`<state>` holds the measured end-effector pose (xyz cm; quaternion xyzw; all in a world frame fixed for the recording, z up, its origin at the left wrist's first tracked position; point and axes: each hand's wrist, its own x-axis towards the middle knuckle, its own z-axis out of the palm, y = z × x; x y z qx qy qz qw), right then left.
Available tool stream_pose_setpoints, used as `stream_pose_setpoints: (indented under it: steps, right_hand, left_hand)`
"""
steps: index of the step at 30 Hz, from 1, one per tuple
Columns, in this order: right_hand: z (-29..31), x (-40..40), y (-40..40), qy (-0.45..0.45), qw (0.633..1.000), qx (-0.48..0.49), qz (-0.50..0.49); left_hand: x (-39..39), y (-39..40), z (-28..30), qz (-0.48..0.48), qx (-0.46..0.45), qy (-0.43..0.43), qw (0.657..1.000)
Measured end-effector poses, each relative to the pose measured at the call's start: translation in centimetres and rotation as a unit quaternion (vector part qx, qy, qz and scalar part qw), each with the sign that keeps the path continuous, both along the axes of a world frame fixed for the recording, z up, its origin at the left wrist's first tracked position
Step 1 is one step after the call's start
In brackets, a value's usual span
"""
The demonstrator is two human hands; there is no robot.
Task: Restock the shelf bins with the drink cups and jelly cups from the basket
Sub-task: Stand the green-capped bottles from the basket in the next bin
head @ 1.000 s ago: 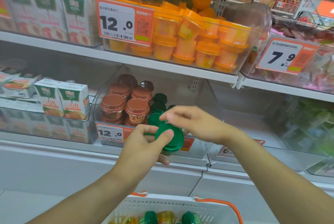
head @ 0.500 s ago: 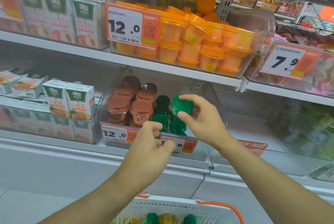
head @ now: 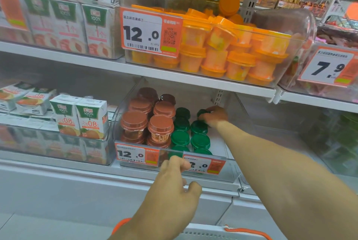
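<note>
Shelving fills my view, where my right hand (head: 213,115) grips a green-lidded cup (head: 202,112) deep in the clear bin (head: 230,160), best seated upright behind its row, left hand (head: 174,185) loose, empty.

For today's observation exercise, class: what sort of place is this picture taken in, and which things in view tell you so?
Most likely a shop or supermarket aisle. Orange price tags hang on clear shelf bins full of identical lidded cups, cartons of juice stand in rows, and a person's right hand is setting a green-lidded cup among them.
</note>
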<state>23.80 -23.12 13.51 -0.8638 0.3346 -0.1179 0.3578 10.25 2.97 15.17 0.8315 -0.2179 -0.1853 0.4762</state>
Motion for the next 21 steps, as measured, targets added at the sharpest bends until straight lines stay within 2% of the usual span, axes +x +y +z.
stream_pose_setpoints:
  steps: [7,10,13,15,17,21]
  right_hand:
    - [-1.4,1.3,-0.6,0.002,0.999,0.037,0.008]
    - [-1.2,1.3,-0.7,0.026,0.999,-0.007,0.035]
    - [0.7,-0.1,0.4,0.01,0.996,-0.06,0.064]
    - [2.7,-2.9,2.2,-0.029,0.988,-0.106,0.104]
    - [4.4,-7.1,4.5,-0.106,0.978,-0.11,0.145]
    - [4.9,-15.8,8.5,-0.253,0.931,-0.14,0.224]
  left_hand:
    - [0.2,-0.4,-0.5,-0.009,0.017,-0.025,1.0]
    - [0.0,-0.9,-0.6,-0.034,0.031,-0.055,0.997]
    - [-0.1,-1.0,-1.0,-0.057,0.039,-0.088,0.994]
    - [0.0,-0.9,-1.3,-0.069,0.042,-0.1,0.992]
    - [0.1,-1.0,-1.8,-0.091,0.053,-0.096,0.99]
    - [0.0,-1.7,-4.0,-0.135,0.124,-0.076,0.98]
